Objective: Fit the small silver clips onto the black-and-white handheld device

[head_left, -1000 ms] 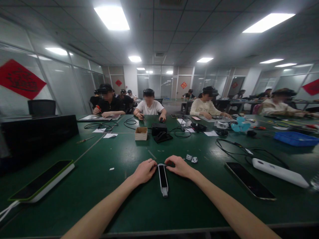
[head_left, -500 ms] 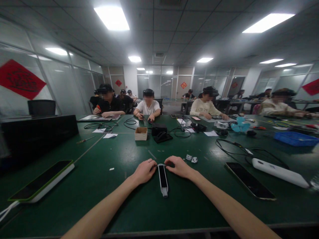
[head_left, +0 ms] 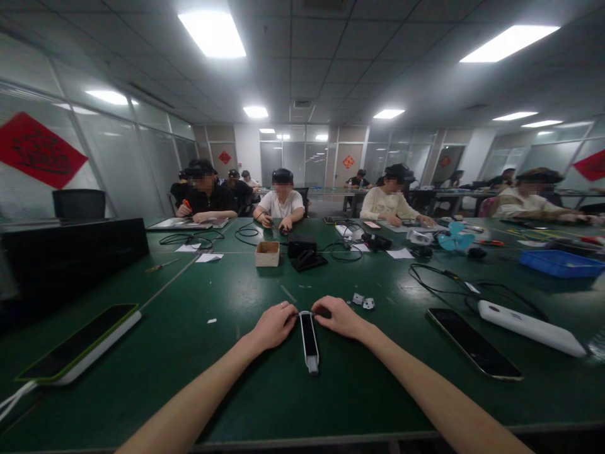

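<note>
A slim, pen-shaped device [head_left: 309,343] with a white frame, a long dark screen and a pale grey tip lies on the green table, its tip towards me. My left hand [head_left: 274,326] is at the left corner of its far end, thumb and fingers closed in a pinch. At the opposite corner, my right hand [head_left: 341,317] has its fingers curled and pinched against the frame. The fingertips partly cover the far end, so the exact grip is hidden. Small white-and-grey parts [head_left: 363,302] lie just beyond my right hand.
A phone [head_left: 475,343] and a white power bank [head_left: 529,328] with a black cable are on the right. To the left lies a green-edged phone [head_left: 82,343] on a white block. Farther back are a small box [head_left: 267,255], a blue tray [head_left: 561,263] and seated co-workers.
</note>
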`<action>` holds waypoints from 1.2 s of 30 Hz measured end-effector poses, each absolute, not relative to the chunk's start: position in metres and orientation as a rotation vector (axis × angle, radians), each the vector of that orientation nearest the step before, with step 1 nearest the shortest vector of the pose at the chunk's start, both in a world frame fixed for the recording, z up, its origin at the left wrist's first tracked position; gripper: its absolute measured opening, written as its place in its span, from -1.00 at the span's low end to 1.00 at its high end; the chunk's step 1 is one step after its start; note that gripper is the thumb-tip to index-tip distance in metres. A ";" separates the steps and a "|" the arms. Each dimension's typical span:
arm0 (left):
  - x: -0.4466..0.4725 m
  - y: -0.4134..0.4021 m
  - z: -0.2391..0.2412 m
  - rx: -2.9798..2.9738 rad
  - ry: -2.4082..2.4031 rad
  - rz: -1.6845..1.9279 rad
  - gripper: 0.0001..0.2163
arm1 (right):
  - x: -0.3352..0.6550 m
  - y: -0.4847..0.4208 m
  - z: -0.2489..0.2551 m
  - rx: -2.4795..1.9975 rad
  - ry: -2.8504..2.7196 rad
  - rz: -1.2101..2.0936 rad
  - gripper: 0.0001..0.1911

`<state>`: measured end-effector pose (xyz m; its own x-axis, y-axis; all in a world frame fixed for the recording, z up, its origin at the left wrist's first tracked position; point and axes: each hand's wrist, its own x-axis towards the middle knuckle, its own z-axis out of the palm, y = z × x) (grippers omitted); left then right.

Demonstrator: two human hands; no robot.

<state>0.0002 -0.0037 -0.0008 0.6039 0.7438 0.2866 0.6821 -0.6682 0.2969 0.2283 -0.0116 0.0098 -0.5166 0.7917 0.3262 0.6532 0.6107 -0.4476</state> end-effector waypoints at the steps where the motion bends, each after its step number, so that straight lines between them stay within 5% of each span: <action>1: 0.000 -0.004 -0.001 2.671 1.194 0.585 -0.85 | 0.228 -0.012 0.010 -1.136 -2.336 0.368 -0.84; 25: -0.001 -0.008 0.005 2.638 1.207 0.575 -0.86 | 0.236 -0.010 0.018 -1.143 -2.361 0.205 -0.78; 31: -0.001 -0.007 0.004 2.603 1.199 0.564 -0.86 | 0.288 -0.001 0.048 -1.488 -2.340 -0.070 -0.81; 36: -0.001 -0.004 0.001 2.616 1.191 0.580 -0.84 | 0.314 0.003 0.050 -1.857 -2.386 0.188 -0.82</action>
